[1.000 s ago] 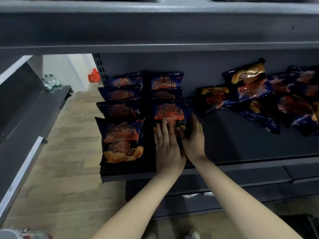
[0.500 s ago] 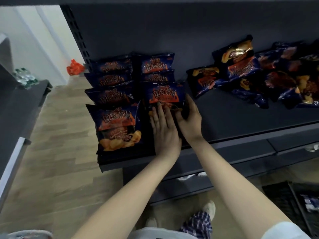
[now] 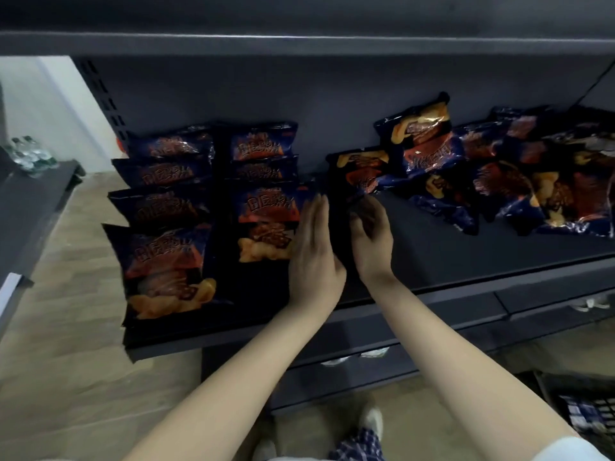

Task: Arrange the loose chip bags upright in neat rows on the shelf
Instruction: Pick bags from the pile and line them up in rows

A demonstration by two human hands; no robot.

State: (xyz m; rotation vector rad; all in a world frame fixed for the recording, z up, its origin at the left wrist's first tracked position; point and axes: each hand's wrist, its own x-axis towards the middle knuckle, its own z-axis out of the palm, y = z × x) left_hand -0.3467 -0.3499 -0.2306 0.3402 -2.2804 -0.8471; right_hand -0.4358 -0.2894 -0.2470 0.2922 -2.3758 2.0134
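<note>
Dark-blue, orange-printed chip bag (image 3: 266,224), upright, touching flat left hand (image 3: 314,257) at its ten o'clock; right hand (image 3: 369,241) curled, grasp unclear.

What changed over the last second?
The left hand slid off the face of the second row's front bag to its right edge, fingers straight. The right hand left that bag and reached toward the nearest loose bag, fingers curled; grip unclear. The rows and loose pile stayed put.

This is a shop aisle. A dark metal shelf (image 3: 432,247) on a slotted upright (image 3: 103,94) carries many identical chip bags (image 3: 266,221). Bottles (image 3: 26,154) stand on the neighbouring rack (image 3: 30,201).
</note>
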